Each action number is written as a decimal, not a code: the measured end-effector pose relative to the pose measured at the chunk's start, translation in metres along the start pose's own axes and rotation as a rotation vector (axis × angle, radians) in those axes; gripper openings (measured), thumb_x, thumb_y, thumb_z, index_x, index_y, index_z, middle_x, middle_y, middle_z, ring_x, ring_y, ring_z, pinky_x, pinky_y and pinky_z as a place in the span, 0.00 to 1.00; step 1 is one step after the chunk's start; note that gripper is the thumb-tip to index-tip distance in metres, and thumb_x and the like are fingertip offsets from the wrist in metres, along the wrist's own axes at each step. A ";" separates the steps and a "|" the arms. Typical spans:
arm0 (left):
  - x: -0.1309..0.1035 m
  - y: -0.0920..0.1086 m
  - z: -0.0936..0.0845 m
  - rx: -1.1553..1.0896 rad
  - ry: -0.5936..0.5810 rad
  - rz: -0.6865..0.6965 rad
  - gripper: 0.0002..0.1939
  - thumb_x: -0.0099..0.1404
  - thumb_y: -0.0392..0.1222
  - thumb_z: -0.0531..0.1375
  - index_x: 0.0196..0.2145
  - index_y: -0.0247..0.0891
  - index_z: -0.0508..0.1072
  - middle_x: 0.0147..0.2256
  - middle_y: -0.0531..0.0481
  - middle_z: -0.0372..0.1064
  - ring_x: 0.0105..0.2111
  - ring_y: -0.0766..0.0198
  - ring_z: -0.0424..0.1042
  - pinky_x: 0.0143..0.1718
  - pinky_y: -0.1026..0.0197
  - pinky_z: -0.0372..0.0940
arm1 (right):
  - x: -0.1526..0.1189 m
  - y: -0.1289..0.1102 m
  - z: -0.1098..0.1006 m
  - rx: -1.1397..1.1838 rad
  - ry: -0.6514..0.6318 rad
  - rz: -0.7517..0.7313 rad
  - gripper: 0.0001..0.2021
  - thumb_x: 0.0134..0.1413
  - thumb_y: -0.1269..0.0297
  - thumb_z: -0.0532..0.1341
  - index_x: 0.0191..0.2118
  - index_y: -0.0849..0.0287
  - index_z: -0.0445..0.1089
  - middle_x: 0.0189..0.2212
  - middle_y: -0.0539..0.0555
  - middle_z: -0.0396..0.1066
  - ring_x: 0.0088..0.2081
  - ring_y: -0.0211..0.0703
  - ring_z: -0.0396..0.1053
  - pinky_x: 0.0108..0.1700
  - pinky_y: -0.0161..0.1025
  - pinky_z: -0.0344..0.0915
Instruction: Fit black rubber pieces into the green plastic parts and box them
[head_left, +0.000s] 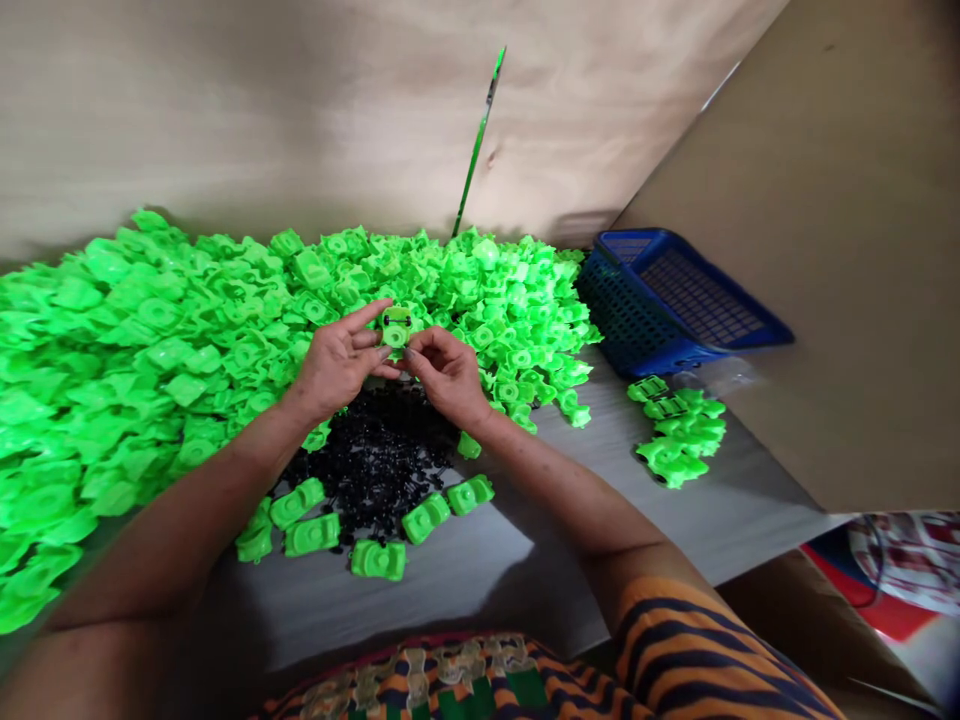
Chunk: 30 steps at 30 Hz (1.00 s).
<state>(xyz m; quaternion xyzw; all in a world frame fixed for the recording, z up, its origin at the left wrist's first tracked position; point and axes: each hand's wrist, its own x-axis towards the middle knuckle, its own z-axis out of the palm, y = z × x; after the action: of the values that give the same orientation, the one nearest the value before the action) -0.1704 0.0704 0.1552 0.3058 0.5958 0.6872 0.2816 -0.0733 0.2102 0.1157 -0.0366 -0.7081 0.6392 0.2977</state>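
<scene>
The left hand (337,362) is closed on a green car-shaped piece (396,332), held by its edge between thumb and fingers above the table. Exactly where the fingertips press is hard to make out. A black axle part (396,321) lies across the end of the piece farther from the person. The right hand (448,375) meets the nearer end, thumb and forefinger drawn together; I cannot tell whether they pinch the piece, something small and dark, or only touch.

Below the hands spreads a heap of small black parts (375,460), too tangled to separate by eye, its far edge hidden by the hands. Along its near side lie loose green cars (377,560), the leftmost close beside the left forearm. Behind and to the left rises a large pile of green pieces (187,320), cut off by the left edge and partly covered by the left arm.

To the right, on the grey table (577,470), a cluster of green cars (682,440) sits near a tilted blue basket (750,318), whose inside is largely hidden. Blurry clear plastic (724,375) lies just beside it.
</scene>
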 end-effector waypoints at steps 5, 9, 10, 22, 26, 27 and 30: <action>0.002 -0.005 -0.002 0.008 -0.026 -0.007 0.41 0.55 0.40 0.73 0.66 0.35 0.72 0.44 0.45 0.82 0.39 0.58 0.82 0.38 0.56 0.83 | 0.002 -0.002 -0.002 0.068 -0.006 0.112 0.24 0.49 0.42 0.74 0.34 0.53 0.65 0.29 0.46 0.68 0.32 0.38 0.68 0.38 0.38 0.71; 0.001 -0.007 0.000 0.032 -0.026 0.005 0.40 0.55 0.43 0.74 0.65 0.37 0.74 0.59 0.39 0.77 0.44 0.55 0.82 0.35 0.60 0.82 | 0.002 -0.001 0.001 0.089 0.030 0.120 0.25 0.47 0.43 0.75 0.35 0.53 0.63 0.31 0.46 0.67 0.34 0.37 0.67 0.40 0.38 0.72; 0.000 -0.007 0.000 0.038 -0.033 0.006 0.41 0.56 0.44 0.74 0.66 0.39 0.72 0.61 0.38 0.75 0.43 0.56 0.83 0.34 0.60 0.82 | 0.003 -0.002 0.000 0.085 0.031 0.112 0.25 0.47 0.44 0.75 0.35 0.53 0.63 0.31 0.46 0.67 0.34 0.37 0.67 0.39 0.37 0.72; 0.005 -0.013 -0.015 0.468 -0.389 -0.066 0.18 0.55 0.48 0.70 0.43 0.39 0.87 0.34 0.47 0.82 0.27 0.63 0.75 0.26 0.65 0.67 | -0.042 -0.017 -0.179 -0.496 0.482 0.162 0.14 0.47 0.66 0.71 0.36 0.53 0.66 0.30 0.48 0.70 0.29 0.37 0.70 0.30 0.37 0.68; 0.006 -0.012 -0.015 0.493 -0.418 -0.036 0.18 0.56 0.49 0.69 0.43 0.41 0.87 0.33 0.48 0.82 0.27 0.63 0.74 0.27 0.65 0.66 | -0.081 -0.040 -0.259 -0.996 0.763 0.365 0.13 0.46 0.79 0.65 0.31 0.53 0.65 0.29 0.54 0.72 0.30 0.39 0.68 0.38 0.45 0.67; 0.006 -0.012 -0.016 0.500 -0.419 -0.034 0.18 0.56 0.49 0.69 0.43 0.41 0.87 0.33 0.47 0.82 0.28 0.62 0.75 0.28 0.65 0.66 | -0.089 -0.045 -0.272 -1.048 0.787 0.384 0.14 0.44 0.80 0.65 0.30 0.53 0.65 0.27 0.53 0.70 0.29 0.40 0.67 0.40 0.47 0.66; 0.005 -0.013 -0.017 0.518 -0.407 -0.039 0.19 0.56 0.50 0.69 0.43 0.40 0.87 0.33 0.47 0.82 0.28 0.62 0.75 0.28 0.64 0.67 | -0.106 -0.054 -0.296 -1.149 0.798 0.447 0.16 0.40 0.81 0.65 0.27 0.51 0.64 0.24 0.53 0.67 0.30 0.44 0.62 0.43 0.52 0.63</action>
<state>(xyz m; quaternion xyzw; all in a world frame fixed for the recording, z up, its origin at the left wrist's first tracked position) -0.1861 0.0654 0.1414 0.4868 0.6881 0.4319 0.3210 0.1698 0.4161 0.1282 -0.5605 -0.7449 0.1506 0.3292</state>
